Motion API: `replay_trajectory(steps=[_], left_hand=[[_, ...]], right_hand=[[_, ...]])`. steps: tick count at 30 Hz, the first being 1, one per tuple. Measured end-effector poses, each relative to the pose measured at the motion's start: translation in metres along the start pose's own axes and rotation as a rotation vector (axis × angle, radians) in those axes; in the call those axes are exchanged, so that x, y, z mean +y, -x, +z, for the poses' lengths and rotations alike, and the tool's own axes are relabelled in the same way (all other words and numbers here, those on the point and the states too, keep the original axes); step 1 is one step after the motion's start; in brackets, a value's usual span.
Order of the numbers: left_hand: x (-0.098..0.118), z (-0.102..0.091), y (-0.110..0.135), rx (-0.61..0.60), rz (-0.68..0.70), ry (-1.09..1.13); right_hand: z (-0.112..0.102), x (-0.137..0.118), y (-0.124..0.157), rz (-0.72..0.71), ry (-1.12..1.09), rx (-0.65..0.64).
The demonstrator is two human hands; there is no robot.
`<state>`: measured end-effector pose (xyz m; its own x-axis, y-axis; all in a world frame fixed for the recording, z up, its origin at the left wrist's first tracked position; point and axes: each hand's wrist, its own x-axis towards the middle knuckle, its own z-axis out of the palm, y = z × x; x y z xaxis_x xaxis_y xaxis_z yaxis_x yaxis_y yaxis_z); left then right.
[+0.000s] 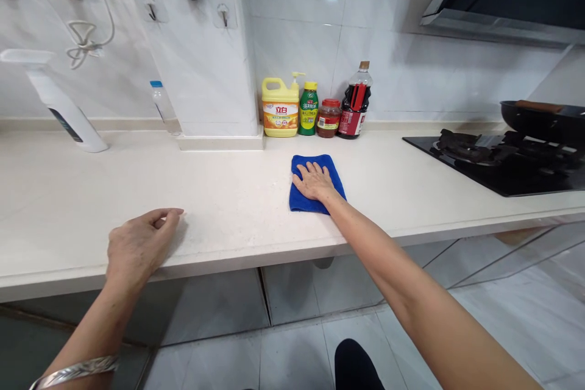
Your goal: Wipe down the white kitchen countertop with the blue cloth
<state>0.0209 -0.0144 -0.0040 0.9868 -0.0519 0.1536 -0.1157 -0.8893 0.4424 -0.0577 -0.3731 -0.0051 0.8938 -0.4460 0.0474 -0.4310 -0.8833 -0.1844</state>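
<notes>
Blue cloth [304,203], head view: flat on the pale counter [228,195] beneath my right grip [314,184], short of the yellow detergent jug [280,114], green bottle [308,111], red-lidded jar [328,119] and dark sauce bottle [354,106]. Risk, as I judge it: too long a forward push could topple the tall sauce bottle; a snagged edge could fold the cloth. Right grip: palm down, fingers spread over the cloth, not pinching it. Left grip [141,241]: fingers curled near the counter's front edge; cannot tell whether it pinches anything.
</notes>
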Motion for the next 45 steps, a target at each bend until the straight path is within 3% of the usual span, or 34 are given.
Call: replay_trajectory(steps=[10,22,35,45], left_hand=[[0.001,0.000,0.001,-0.005,0.006,0.021],[0.005,-0.004,0.001,0.006,0.010,-0.023],[0.009,-0.007,0.006,0.013,0.007,-0.014],[0.006,-0.005,0.006,0.017,0.011,-0.008]], right_hand=[[0.001,0.002,0.014,-0.027,0.018,0.006],[-0.001,0.018,0.037,-0.158,-0.016,-0.015],[-0.009,0.065,0.051,-0.299,-0.042,-0.065],[-0.011,0.090,0.023,-0.114,-0.014,-0.034]])
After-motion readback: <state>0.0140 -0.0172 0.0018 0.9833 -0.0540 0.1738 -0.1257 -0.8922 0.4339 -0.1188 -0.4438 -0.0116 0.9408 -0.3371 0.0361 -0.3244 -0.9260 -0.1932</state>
